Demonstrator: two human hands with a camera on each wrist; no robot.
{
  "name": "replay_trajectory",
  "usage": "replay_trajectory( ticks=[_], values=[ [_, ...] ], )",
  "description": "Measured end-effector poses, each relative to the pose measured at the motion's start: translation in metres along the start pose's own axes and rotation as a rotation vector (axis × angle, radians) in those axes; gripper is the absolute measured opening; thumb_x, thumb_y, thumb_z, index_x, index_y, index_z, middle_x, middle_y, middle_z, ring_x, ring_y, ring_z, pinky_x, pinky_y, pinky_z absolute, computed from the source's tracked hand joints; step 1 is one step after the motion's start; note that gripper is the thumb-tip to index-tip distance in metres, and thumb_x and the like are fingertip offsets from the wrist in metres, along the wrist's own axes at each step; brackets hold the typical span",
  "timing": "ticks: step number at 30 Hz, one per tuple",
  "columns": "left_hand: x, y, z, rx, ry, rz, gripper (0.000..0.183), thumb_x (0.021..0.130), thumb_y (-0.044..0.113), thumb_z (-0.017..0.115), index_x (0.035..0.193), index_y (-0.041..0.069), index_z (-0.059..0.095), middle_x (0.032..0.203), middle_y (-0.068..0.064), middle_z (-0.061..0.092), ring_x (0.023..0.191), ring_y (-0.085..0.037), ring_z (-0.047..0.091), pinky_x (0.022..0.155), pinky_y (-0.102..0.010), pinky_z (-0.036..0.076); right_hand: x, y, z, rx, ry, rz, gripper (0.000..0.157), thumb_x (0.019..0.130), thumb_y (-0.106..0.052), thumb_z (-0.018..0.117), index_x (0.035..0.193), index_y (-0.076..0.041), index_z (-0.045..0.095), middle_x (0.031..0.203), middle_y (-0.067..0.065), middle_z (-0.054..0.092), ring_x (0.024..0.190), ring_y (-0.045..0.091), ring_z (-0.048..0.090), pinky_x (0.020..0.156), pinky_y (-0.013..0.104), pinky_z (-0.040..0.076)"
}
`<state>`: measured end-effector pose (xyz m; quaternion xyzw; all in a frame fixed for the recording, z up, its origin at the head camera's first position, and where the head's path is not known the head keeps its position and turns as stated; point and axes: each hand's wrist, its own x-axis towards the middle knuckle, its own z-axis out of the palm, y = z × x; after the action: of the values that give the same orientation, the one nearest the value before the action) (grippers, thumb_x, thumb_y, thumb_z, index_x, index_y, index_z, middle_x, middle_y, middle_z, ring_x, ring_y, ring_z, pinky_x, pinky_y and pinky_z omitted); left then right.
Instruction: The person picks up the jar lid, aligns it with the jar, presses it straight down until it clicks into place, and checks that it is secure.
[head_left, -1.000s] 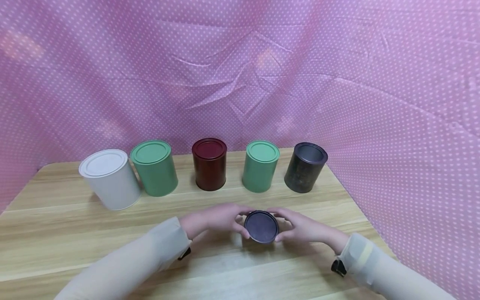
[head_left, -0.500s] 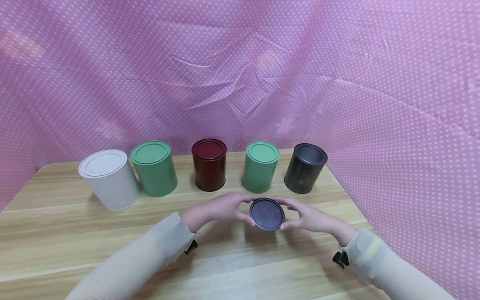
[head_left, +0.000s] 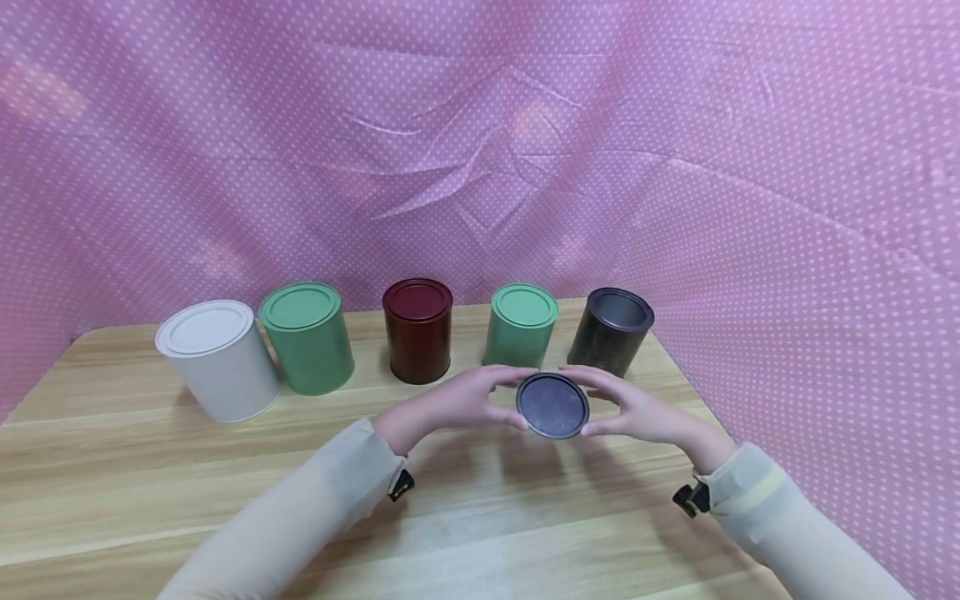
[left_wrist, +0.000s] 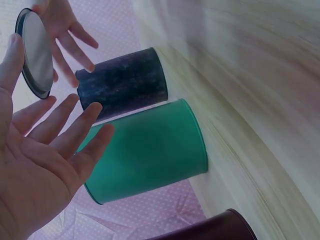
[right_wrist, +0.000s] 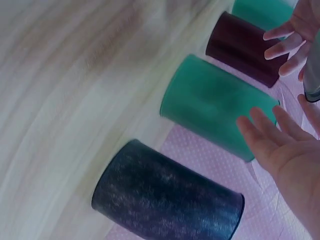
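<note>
A round dark lid [head_left: 552, 406] is held up above the table between both hands. My left hand [head_left: 468, 398] pinches its left edge between thumb and forefinger, while my right hand [head_left: 645, 408] grips the opposite edge the same way. In the left wrist view the lid [left_wrist: 37, 52] stands on a slant and the other fingers of the left hand [left_wrist: 45, 155] are spread. Just beyond the right hand stands a dark can [head_left: 611, 329] with an open top. Beside it is a lidded green can [head_left: 522, 329], whose lower part the left fingers overlap.
To the left on the wooden table [head_left: 465, 517] stand a dark red can [head_left: 417, 337], another green can [head_left: 309, 342] and a white can [head_left: 225, 367], all lidded. A pink dotted cloth [head_left: 480, 167] hangs behind the table and along its right side.
Both hands have carried the dark lid up, away from the body and a little to the right, closer to the open dark can. The cans have stayed put.
</note>
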<state>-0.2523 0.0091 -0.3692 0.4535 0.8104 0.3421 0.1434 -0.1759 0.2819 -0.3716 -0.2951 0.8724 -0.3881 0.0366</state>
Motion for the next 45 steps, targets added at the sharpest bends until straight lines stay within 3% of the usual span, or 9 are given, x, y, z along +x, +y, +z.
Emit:
replay_trajectory(
  ticks=[5, 9, 13, 22, 32, 37, 39, 41, 45],
  values=[
    [0.007, 0.005, 0.002, -0.052, 0.051, 0.023, 0.071, 0.082, 0.031, 0.077, 0.144, 0.015, 0.048, 0.141, -0.008, 0.054, 0.127, -0.022, 0.054, 0.108, -0.042, 0.042, -0.002, 0.002, -0.010, 0.037, 0.007, -0.028, 0.073, 0.085, -0.008, 0.072, 0.146, 0.003, 0.034, 0.147, 0.025, 0.041, 0.130, -0.010, 0.038, 0.109, 0.020, 0.036],
    [0.013, 0.010, 0.003, -0.102, 0.078, -0.004, 0.069, 0.083, 0.032, 0.075, 0.144, 0.018, 0.047, 0.143, -0.005, 0.052, 0.127, -0.021, 0.054, 0.107, -0.041, 0.043, -0.004, 0.005, -0.017, 0.040, 0.028, -0.058, 0.072, 0.085, -0.004, 0.071, 0.145, 0.007, 0.033, 0.144, 0.029, 0.040, 0.127, -0.009, 0.042, 0.105, 0.014, 0.036],
    [0.019, 0.015, 0.003, -0.105, 0.087, -0.035, 0.068, 0.086, 0.036, 0.072, 0.146, 0.020, 0.045, 0.146, -0.003, 0.049, 0.130, -0.021, 0.052, 0.107, -0.040, 0.044, -0.006, 0.007, -0.024, 0.043, 0.048, -0.069, 0.071, 0.085, -0.001, 0.070, 0.145, 0.009, 0.032, 0.144, 0.027, 0.040, 0.125, -0.008, 0.045, 0.102, 0.013, 0.039],
    [0.036, 0.024, 0.004, -0.085, 0.088, 0.012, 0.069, 0.088, 0.034, 0.071, 0.148, 0.020, 0.041, 0.145, -0.003, 0.050, 0.129, -0.020, 0.053, 0.108, -0.039, 0.043, -0.011, 0.010, -0.039, 0.052, 0.068, -0.070, 0.068, 0.087, 0.001, 0.066, 0.145, 0.008, 0.032, 0.145, -0.012, 0.042, 0.125, -0.007, 0.045, 0.101, 0.012, 0.037],
    [0.062, 0.035, -0.001, -0.064, 0.127, 0.074, 0.069, 0.088, 0.031, 0.071, 0.148, 0.017, 0.041, 0.146, -0.002, 0.049, 0.130, -0.021, 0.052, 0.109, -0.038, 0.041, -0.015, 0.008, -0.060, 0.035, 0.135, 0.013, 0.068, 0.089, 0.000, 0.065, 0.147, 0.001, 0.033, 0.143, -0.024, 0.038, 0.129, -0.012, 0.037, 0.104, 0.008, 0.030],
    [0.073, 0.042, -0.005, -0.058, 0.143, 0.049, 0.071, 0.089, 0.035, 0.069, 0.150, 0.017, 0.037, 0.151, -0.006, 0.043, 0.138, -0.024, 0.042, 0.113, -0.041, 0.037, -0.016, 0.009, -0.075, 0.044, 0.169, 0.000, 0.068, 0.088, 0.004, 0.064, 0.148, 0.001, 0.032, 0.145, -0.023, 0.038, 0.132, -0.012, 0.033, 0.105, 0.006, 0.028],
    [0.078, 0.043, -0.006, -0.059, 0.154, 0.045, 0.071, 0.090, 0.036, 0.068, 0.150, 0.016, 0.036, 0.153, -0.006, 0.039, 0.142, -0.023, 0.036, 0.115, -0.041, 0.033, -0.016, 0.009, -0.080, 0.063, 0.177, 0.023, 0.068, 0.089, 0.004, 0.063, 0.149, -0.002, 0.032, 0.148, -0.019, 0.037, 0.133, -0.012, 0.031, 0.117, 0.022, 0.024],
    [0.083, 0.043, -0.005, -0.066, 0.168, 0.048, 0.071, 0.091, 0.036, 0.067, 0.151, 0.016, 0.035, 0.156, -0.006, 0.035, 0.144, -0.022, 0.031, 0.117, -0.041, 0.029, -0.016, 0.010, -0.085, 0.069, 0.192, 0.031, 0.068, 0.089, 0.005, 0.063, 0.149, -0.002, 0.033, 0.151, -0.012, 0.037, 0.133, -0.012, 0.030, 0.118, 0.023, 0.024],
    [0.094, 0.043, -0.005, -0.070, 0.200, 0.060, 0.070, 0.092, 0.036, 0.065, 0.152, 0.016, 0.033, 0.159, -0.005, 0.029, 0.146, -0.022, 0.027, 0.118, -0.041, 0.026, -0.015, 0.013, -0.093, 0.090, 0.219, 0.062, 0.067, 0.090, 0.004, 0.062, 0.150, -0.005, 0.033, 0.153, -0.008, 0.035, 0.131, -0.010, 0.033, 0.111, 0.013, 0.029]
  ],
)
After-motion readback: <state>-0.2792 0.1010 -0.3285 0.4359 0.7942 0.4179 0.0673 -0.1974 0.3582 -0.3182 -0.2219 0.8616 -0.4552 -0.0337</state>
